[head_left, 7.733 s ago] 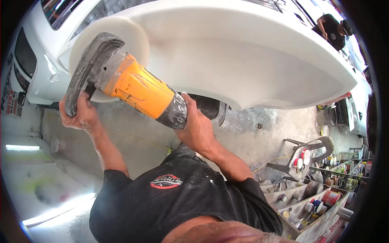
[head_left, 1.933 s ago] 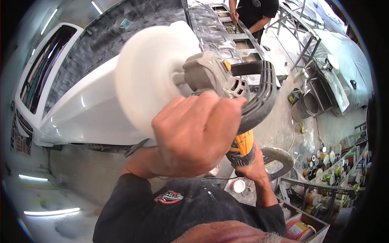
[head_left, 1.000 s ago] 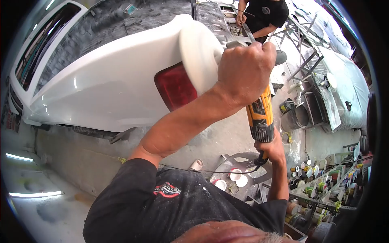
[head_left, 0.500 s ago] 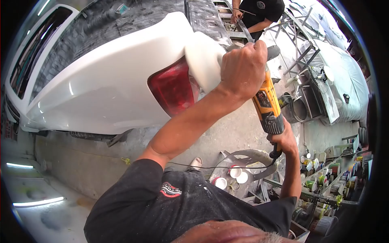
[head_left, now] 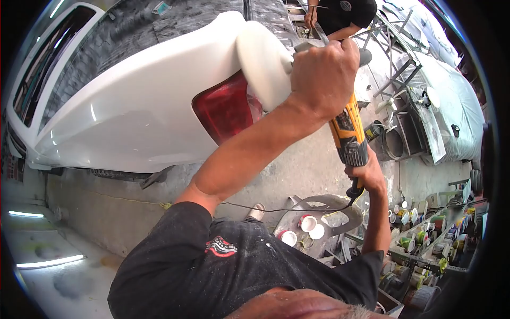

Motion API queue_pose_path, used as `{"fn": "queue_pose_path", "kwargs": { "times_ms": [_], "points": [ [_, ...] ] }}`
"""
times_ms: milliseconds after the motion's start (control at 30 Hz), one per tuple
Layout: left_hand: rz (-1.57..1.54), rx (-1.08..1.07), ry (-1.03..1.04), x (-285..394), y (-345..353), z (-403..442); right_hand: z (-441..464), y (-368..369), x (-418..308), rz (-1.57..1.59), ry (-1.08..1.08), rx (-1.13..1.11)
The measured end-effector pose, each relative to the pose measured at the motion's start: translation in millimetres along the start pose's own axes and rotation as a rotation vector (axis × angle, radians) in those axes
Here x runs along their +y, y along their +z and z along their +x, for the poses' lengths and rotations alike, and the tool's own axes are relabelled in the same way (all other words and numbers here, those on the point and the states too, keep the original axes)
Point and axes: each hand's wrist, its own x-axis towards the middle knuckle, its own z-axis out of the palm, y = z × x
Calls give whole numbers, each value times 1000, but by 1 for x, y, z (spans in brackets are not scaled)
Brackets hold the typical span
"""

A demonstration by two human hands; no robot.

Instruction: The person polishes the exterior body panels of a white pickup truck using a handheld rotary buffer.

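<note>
My left hand [head_left: 325, 75] is wrapped round the front handle of a yellow-and-black power polisher [head_left: 349, 127]. My right hand [head_left: 368, 169] grips the polisher's rear end, where the black cord comes out. A thick white buffing pad [head_left: 263, 63] sits on the tool's head, tilted on its edge at the rear corner of a white vehicle body [head_left: 138, 106]. Just below the pad is a red tail light [head_left: 226, 109], partly covered by the pad and my left forearm. The pad looks blurred, and its exact contact with the panel is hard to make out.
Another person [head_left: 348, 18] in dark clothing works at the top with a long thin piece. A metal stand [head_left: 396, 80] and a covered car [head_left: 451, 106] are on the right. Shelves of cans [head_left: 425, 244] fill the lower right. The cord [head_left: 281, 209] crosses near my body.
Both hands and the polisher have shifted slightly up in view. The pad has moved up and a little left along the vehicle's corner, uncovering more of the tail light's upper edge.
</note>
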Motion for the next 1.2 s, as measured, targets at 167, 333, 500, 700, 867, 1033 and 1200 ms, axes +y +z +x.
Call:
{"fn": "queue_pose_path", "kwargs": {
  "times_ms": [167, 333, 500, 700, 867, 1033, 1200],
  "points": [
    [32, -19, 2, 6, -3, -2, -6, 3, 1, 14, -5, 0],
    [103, 93, 54, 6, -15, 11, -2, 0, -14, 8, -42, 3],
    [49, 108, 31, 0, -23, 14, -6, 0, -29, -44, -25, 11],
    [-93, 45, -33, 17, -23, -27, -41, -10, -14, -177, 14, 19],
    [-214, -11, -147, 27, -33, -56, -62, -16, -4, -227, 17, 24],
    [-243, 41, -132, 35, -60, -69, -80, -32, 13, -289, 7, 71],
    [-287, 49, -176, 30, -45, -58, -72, -39, -8, -352, 11, 85]
  ]
}}
